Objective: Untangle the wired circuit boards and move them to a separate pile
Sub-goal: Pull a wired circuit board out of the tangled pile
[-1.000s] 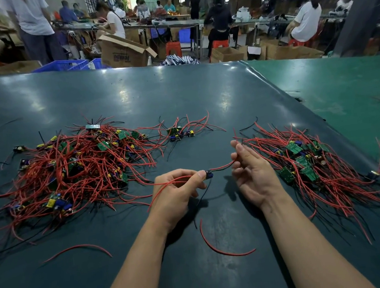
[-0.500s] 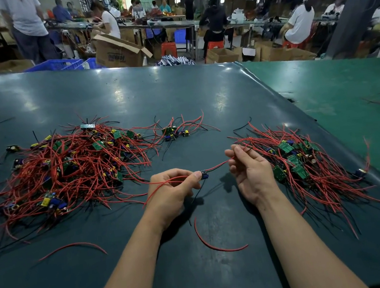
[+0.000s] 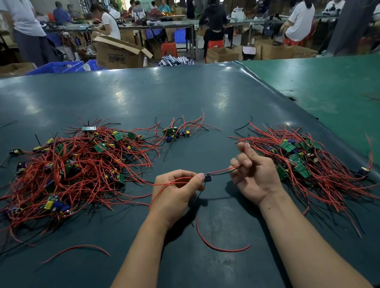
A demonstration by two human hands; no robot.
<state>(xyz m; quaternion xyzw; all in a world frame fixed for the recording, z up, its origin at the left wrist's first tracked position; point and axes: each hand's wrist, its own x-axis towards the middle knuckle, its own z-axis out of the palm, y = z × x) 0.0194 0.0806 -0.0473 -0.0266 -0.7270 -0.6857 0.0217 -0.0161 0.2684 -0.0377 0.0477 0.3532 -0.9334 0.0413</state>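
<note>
The left hand [image 3: 176, 191] is pinching a small blue component [image 3: 207, 176]; the right hand [image 3: 253, 174], fingers curled, is apparently gripping its red wire [image 3: 224, 170].

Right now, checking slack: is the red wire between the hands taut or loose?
Taut: the red wire runs straight from left hand to right hand.

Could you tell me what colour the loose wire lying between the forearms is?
Red, clearest in the head view: loose wire.
</note>
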